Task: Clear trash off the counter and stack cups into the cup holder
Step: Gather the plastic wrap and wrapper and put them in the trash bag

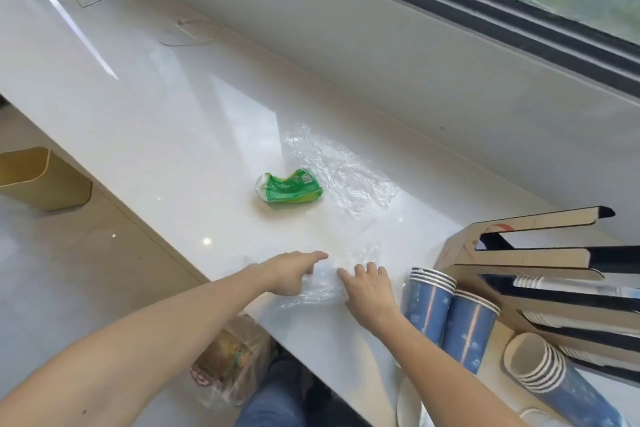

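1. Fingers of the right hand spread flat, pressed on a crumpled clear plastic sheet at the near edge of the white counter.
2. Left hand open too, index finger stretched out, resting on the same sheet's left side; nothing gripped by either hand.
3. Farther out, mid-counter: a crushed green wrapper, touching a second sheet of clear film on its right.
4. Right of the hands: stacks of blue paper cups lying beside a cardboard cup holder, more cups slotted inside.
5. Below the counter edge, near left: a plastic bag on the floor; a tan bin far left.
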